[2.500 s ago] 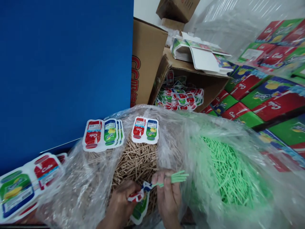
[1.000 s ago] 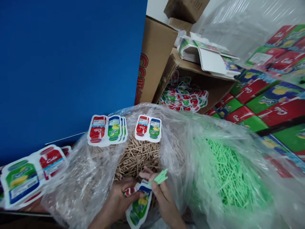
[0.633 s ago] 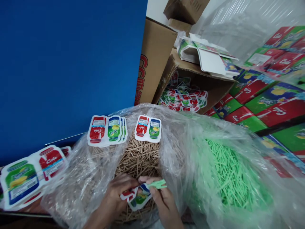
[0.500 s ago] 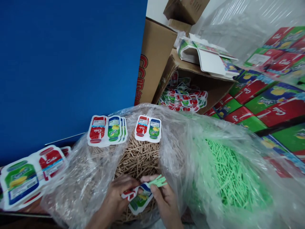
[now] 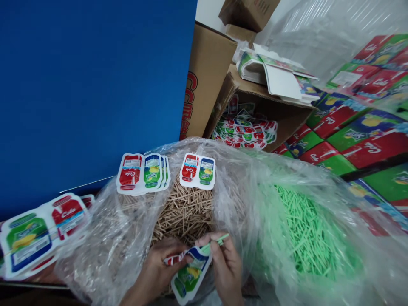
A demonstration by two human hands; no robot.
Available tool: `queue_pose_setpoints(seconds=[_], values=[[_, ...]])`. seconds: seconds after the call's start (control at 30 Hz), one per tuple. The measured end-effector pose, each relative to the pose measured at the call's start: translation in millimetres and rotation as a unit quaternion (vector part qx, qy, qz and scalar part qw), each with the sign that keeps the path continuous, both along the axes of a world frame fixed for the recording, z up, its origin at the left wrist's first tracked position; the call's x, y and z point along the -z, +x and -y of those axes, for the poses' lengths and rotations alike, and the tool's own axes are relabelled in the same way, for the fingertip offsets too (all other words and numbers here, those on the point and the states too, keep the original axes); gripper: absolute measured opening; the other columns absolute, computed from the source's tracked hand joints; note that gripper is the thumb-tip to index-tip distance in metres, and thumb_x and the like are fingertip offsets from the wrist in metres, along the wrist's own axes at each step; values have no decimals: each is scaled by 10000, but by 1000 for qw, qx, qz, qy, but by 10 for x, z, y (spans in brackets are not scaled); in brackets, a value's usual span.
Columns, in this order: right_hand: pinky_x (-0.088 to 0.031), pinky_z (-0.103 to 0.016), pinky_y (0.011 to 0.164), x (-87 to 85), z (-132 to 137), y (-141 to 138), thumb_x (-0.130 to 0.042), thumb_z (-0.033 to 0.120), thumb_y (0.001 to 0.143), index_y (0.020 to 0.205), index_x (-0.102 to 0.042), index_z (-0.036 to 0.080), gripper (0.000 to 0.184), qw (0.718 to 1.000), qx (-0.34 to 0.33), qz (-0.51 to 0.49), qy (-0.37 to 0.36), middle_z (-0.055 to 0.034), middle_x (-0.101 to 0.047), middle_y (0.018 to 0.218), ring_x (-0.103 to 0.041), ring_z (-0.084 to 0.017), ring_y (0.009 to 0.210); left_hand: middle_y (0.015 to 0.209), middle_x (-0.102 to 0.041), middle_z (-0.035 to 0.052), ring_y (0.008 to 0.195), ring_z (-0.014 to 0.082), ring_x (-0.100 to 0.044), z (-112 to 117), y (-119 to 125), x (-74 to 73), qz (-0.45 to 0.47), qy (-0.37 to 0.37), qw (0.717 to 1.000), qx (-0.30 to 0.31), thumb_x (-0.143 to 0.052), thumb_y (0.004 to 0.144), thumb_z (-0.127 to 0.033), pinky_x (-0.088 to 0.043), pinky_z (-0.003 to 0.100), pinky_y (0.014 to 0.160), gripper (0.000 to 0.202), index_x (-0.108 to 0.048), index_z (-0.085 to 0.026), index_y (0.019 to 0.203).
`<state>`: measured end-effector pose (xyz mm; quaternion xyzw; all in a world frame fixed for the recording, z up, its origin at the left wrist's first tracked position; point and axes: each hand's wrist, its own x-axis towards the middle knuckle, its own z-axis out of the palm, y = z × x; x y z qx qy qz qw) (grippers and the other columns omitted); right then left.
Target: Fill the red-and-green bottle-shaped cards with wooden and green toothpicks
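Note:
Low in the middle, my left hand (image 5: pixel 164 263) is closed on a printed twin pouch (image 5: pixel 189 276) with a red Cola half and a green Sprite half, bent between the hands. My right hand (image 5: pixel 225 263) pinches a few light green sticks (image 5: pixel 215 243) at the pouch's upper edge. Whether the stick ends are inside the pouch is hard to tell. Beneath both hands lies an opened clear plastic bag full of brown sticks (image 5: pixel 188 208). Another twin pouch (image 5: pixel 197 171) rests on these sticks, and several overlapping pouches (image 5: pixel 143 173) lie to its left.
Bright green sticks (image 5: pixel 306 233) fill a clear bag on the right. Large pouches (image 5: pixel 41 233) lie at the left by a blue panel (image 5: pixel 92 85). Behind, a cardboard box (image 5: pixel 296 114) holds many pouches, beside stacked Cola and Sprite cartons (image 5: pixel 366 136).
The held pouch has straightened downward, showing more of its green half. The green sticks are now bunched more tightly, with fewer showing beyond my right fingers.

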<state>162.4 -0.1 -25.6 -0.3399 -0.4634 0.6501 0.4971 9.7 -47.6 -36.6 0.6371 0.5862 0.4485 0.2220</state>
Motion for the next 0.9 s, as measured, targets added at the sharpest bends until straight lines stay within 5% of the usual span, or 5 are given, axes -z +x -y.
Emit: queue_pose_setpoints(seconds=[0.5,0.67,0.8,0.9], values=[[-515,-240,602,56,-15,31,-552,388,878,920,-608,204,196,984,94,145,36,-28,-680,744,-642,-160,673,565,-672,-1,519,117,-623,3,-13,-9,13,13,1000,-1,-584,852,-391,-476,176,511,289,-690,-181,684],[-516,-227,606,-32,-20,8,-545,406,877,888,-626,208,214,982,76,171,36,-20,-683,736,-646,-157,665,544,-672,-2,494,115,-624,-14,-33,-48,-10,36,999,-4,-564,858,-416,-475,175,490,322,-693,-174,688],[-513,-247,747,-129,-52,13,-528,365,891,825,-667,210,218,974,-17,206,91,-40,-687,845,-649,-182,838,564,-684,6,517,123,-637,-65,-46,-132,-18,26,999,14,-528,876,-427,-483,184,499,355,-691,-175,686],[-501,-318,881,-124,-65,92,-483,321,920,1142,-611,244,268,972,-50,190,129,-65,-676,1082,-626,-210,1012,621,-717,-1,551,121,-655,-102,-60,-177,-23,44,998,24,-546,873,-405,-489,192,544,298,-693,-189,731]])
